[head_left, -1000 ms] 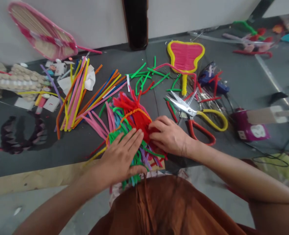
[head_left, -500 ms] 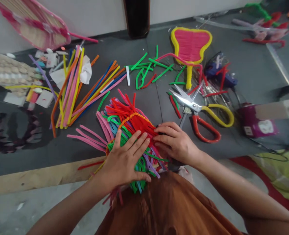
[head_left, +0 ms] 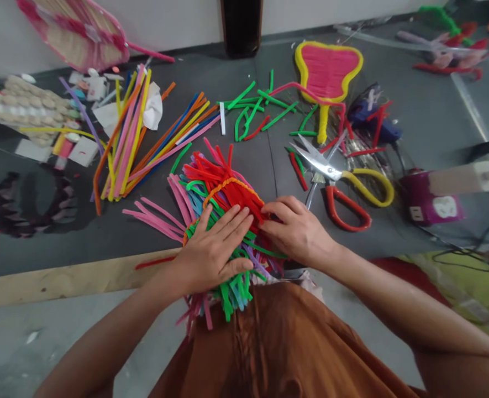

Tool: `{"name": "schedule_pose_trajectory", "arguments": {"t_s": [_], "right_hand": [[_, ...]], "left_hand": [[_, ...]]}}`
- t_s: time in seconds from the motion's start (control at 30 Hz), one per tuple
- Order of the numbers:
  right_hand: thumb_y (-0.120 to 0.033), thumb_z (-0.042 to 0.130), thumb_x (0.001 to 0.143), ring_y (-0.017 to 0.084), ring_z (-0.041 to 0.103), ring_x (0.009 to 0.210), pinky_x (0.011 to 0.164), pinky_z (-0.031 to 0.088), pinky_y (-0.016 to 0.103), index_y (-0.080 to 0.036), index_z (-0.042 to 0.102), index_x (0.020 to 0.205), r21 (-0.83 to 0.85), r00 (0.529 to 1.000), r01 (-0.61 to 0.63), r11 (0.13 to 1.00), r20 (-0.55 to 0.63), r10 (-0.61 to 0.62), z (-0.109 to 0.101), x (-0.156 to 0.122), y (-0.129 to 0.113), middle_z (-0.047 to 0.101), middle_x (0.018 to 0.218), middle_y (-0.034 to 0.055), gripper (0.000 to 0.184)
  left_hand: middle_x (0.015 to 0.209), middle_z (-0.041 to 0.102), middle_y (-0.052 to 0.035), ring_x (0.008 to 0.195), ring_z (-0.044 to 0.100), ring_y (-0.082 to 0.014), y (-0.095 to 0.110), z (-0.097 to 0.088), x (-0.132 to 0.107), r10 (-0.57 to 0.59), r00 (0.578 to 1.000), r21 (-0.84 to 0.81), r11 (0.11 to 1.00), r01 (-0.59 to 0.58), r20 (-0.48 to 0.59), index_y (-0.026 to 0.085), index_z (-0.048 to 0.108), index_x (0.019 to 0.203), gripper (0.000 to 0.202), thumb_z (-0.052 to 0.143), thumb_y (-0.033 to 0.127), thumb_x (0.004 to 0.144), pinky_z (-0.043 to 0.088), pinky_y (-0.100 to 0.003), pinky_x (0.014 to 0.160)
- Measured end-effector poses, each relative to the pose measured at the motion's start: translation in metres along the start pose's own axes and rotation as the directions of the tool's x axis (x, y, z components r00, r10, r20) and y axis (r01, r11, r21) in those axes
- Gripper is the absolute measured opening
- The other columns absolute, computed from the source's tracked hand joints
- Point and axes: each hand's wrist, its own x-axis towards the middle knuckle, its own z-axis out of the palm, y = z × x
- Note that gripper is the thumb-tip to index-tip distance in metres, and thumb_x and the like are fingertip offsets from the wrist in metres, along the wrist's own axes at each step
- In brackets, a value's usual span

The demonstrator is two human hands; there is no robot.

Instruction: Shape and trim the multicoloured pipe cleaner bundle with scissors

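Woven pipe-cleaner piece (head_left: pixel 227 193) lies flat at the near edge of the dark surface (head_left: pixel 248 160), right in front of me. Its green and blue ends overhang toward my lap.

Left hand (head_left: pixel 215 251): palm down on the weave, fingers (head_left: pixel 231 218) wide and flat, gripping nothing. I judge this pins the loose strands so they cannot spring apart.

Right hand (head_left: pixel 298 232): just beside the left, fingers curled and narrow, tips on the red strands at the weave's right side. Whether they pinch one, I cannot tell.

Long axis runs near to far, the far end leaning a little left. Red tips fan away from me and pink strands stick out to the left.

Scissors (head_left: pixel 339 182) lie blades apart near my right hand, likely kept within reach. Long uncut pipe cleaners (head_left: pixel 145 138) lie in a bundle, far left
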Motion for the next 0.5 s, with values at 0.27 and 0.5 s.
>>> {"name": "schedule_pose_trajectory", "arguments": {"t_s": [0.27, 0.5], "right_hand": [[-0.021, 0.054, 0.096, 0.027, 0.045, 0.114, 0.090, 0.045, 0.044, -0.026, 0.073, 0.091, 0.003, 0.998, 0.040, 0.999, 0.041, -0.040, 0.002, 0.001, 0.010, 0.061, 0.118, 0.0078, 0.020], [-0.024, 0.059, 0.094, 0.027, 0.048, 0.114, 0.089, 0.042, 0.042, -0.027, 0.074, 0.092, 0.013, 1.000, 0.009, 1.000, -0.007, -0.008, 0.008, -0.002, 0.009, 0.062, 0.119, 0.0070, 0.016]], "left_hand": [[0.158, 0.041, -0.0099, 0.149, 0.030, -0.0327, 0.006, -0.001, 0.003, -0.020, 1.000, 0.137, 0.990, 0.018, 0.014, 0.017, 0.042, 0.150, 0.067, 0.041, 0.059, 0.097, 0.001, -0.063, 0.124], [0.158, 0.041, -0.0100, 0.149, 0.030, -0.0342, 0.005, 0.006, 0.002, -0.002, 1.000, 0.181, 0.984, 0.005, -0.018, 0.020, 0.045, 0.149, 0.079, 0.045, 0.072, 0.089, 0.000, -0.065, 0.123]]}}
